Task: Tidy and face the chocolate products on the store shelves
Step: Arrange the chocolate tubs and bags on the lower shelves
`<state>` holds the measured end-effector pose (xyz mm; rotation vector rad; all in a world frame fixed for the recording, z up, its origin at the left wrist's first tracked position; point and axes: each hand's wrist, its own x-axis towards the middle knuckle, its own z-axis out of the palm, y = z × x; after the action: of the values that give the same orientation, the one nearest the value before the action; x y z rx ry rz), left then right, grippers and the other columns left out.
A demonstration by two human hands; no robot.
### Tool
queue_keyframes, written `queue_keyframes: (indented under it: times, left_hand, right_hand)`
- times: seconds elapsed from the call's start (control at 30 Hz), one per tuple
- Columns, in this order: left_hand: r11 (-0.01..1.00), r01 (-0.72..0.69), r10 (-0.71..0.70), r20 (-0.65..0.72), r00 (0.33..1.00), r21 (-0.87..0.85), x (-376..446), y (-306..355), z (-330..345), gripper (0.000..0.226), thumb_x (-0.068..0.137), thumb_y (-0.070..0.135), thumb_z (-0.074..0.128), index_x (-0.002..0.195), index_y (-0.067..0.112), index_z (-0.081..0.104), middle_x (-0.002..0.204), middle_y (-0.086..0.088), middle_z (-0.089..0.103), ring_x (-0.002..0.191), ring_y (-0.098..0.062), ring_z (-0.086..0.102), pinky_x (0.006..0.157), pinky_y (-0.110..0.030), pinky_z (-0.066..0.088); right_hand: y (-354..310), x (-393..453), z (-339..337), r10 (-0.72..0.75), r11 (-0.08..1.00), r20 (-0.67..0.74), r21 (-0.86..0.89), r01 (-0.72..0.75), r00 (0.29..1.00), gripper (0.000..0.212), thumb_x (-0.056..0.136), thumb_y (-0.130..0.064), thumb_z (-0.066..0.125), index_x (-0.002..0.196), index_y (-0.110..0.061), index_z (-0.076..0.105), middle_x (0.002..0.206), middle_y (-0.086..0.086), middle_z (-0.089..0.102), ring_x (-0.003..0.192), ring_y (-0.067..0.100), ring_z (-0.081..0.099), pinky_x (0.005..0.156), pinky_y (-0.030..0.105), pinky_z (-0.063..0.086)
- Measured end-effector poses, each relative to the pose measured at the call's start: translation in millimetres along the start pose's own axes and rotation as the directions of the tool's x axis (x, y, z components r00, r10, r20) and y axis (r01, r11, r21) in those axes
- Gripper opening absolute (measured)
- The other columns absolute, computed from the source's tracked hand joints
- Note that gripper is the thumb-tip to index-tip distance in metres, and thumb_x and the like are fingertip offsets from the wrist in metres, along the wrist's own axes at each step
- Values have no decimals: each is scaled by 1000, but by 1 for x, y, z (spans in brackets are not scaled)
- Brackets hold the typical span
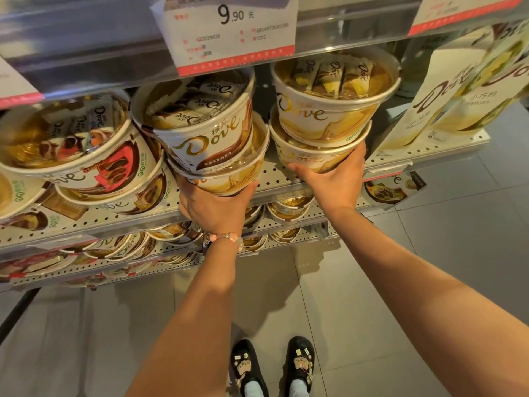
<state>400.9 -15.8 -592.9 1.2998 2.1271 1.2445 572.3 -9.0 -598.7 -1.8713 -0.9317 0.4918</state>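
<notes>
Round white Dove chocolate tubs with clear lids stand in two-high stacks on a perforated metal shelf. My left hand grips the lower tub of the middle stack from below; the brown-swirl tub on top leans left. My right hand cups the bottom yellow tub of the right stack, and a matching yellow tub rests on it. A further stack of red-and-brown tubs sits at the left, tilted.
A 9.90 price tag hangs from the upper shelf edge just above the tubs. Tall white Dove boxes stand at the right end. Lower shelves hold several more tubs. Grey floor tiles and my black shoes lie below.
</notes>
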Motion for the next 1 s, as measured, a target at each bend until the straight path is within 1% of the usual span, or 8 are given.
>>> queue_keyframes:
  times: [0.23, 0.4, 0.67, 0.8, 0.83, 0.9, 0.97, 1.0]
  left_hand:
    - [999, -26, 26, -3, 1000, 22, 6, -16, 5, 123, 39, 52, 88, 138, 4, 33, 136, -12, 47, 129, -26, 40, 112, -42, 24]
    - [996, -78, 78, -1, 997, 33, 9, -23, 5, 122, 40, 50, 89, 138, 5, 33, 139, -12, 45, 130, -26, 38, 111, -38, 20]
    - [994, -88, 83, 72, 994, 71, 16, -26, 6, 123, 41, 57, 85, 140, 12, 29, 145, -7, 38, 135, -25, 29, 112, -37, 14]
    - [992, -100, 89, 133, 987, 77, 17, -29, 3, 123, 43, 63, 80, 142, 14, 28, 147, -3, 33, 135, -23, 29, 113, -37, 13]
    - [991, -113, 101, 147, 984, 74, 15, -28, 1, 122, 43, 66, 78, 142, 15, 28, 147, -3, 33, 135, -21, 29, 115, -37, 14]
    - [991, -134, 130, 153, 980, 16, 10, -23, -6, 122, 45, 68, 74, 143, 12, 28, 147, -5, 32, 135, -20, 28, 115, -37, 18]
    - [985, -147, 156, 91, 984, -95, -1, -10, -15, 118, 50, 63, 75, 142, 7, 26, 146, -8, 32, 136, -21, 28, 114, -37, 22]
    - [980, -144, 153, 59, 986, -141, -6, -4, -18, 115, 53, 61, 75, 141, 4, 26, 144, -10, 33, 135, -23, 30, 114, -38, 24]
  right_hand:
    - [1, 10, -6, -10, 1000, 82, -11, 11, 997, 122, 37, -65, 83, 136, -20, 30, 131, -1, 52, 125, 17, 46, 106, 40, 41]
    - [6, 20, -19, -43, 999, 188, 6, 43, 981, 111, 49, -42, 91, 137, -13, 29, 128, -2, 54, 115, 5, 46, 95, 16, 38]
    - [7, 24, -26, -86, 996, 268, 21, 83, 960, 113, 54, -39, 89, 142, -14, 23, 132, -2, 51, 113, 0, 40, 94, 13, 32]
    - [10, 25, -24, -106, 994, 266, 45, 98, 958, 113, 53, -37, 90, 142, -14, 24, 123, -12, 48, 114, 0, 43, 84, 0, 32]
    - [10, 23, -24, -113, 993, 262, 56, 101, 959, 113, 53, -37, 90, 142, -14, 24, 123, -14, 47, 116, 1, 44, 86, 0, 34]
    - [8, 18, -24, -130, 990, 242, 87, 112, 962, 114, 53, -39, 90, 143, -15, 24, 132, -10, 47, 124, 5, 44, 101, 16, 40]
    - [6, 9, -25, -135, 987, 205, 119, 112, 969, 118, 53, -44, 88, 145, -17, 21, 141, -4, 43, 132, 8, 40, 110, 29, 37]
    - [5, 3, -26, -125, 987, 177, 125, 103, 976, 120, 54, -46, 87, 147, -17, 18, 145, -2, 39, 135, 10, 36, 112, 28, 33]
